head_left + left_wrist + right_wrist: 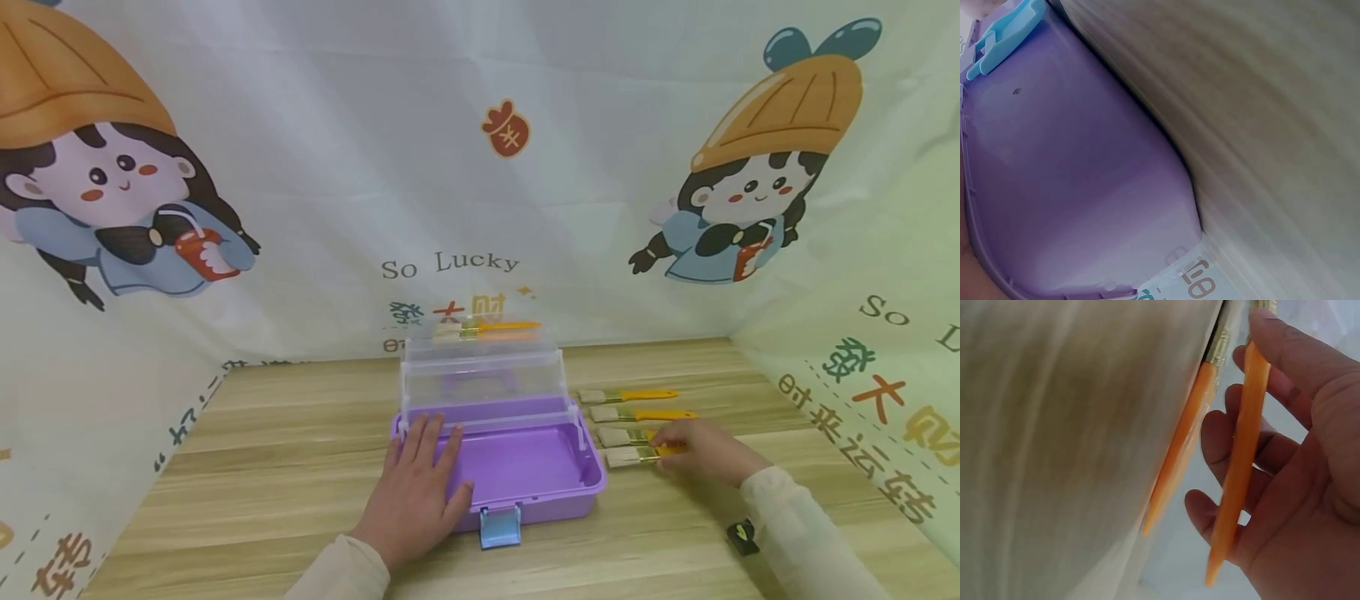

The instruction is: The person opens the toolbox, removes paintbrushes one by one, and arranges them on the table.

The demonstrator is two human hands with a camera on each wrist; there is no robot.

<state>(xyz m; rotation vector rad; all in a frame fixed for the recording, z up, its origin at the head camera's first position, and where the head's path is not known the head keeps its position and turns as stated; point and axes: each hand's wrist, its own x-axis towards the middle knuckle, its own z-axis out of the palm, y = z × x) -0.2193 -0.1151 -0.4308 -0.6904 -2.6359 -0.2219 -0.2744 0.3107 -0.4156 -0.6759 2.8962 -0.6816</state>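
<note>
Looks early: lid brush point(510, 326) sits at the clear lid point(480, 385), well beyond left grip point(414, 492); four outside box point(558, 507). Right grip point(708, 452) pinches held brush point(1243, 447); three loose brushes point(637, 415) on surface point(300, 467) just beyond. Left palm-down, fingers spread over box's near side, holding nothing.

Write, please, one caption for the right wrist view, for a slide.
The right hand holds an orange-handled brush; a second brush lies nearby on the table.

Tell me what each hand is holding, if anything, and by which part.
The right hand pinches a brush near where its orange handle meets the metal ferrule; the left hand grips nothing and rests on the purple box.
</note>
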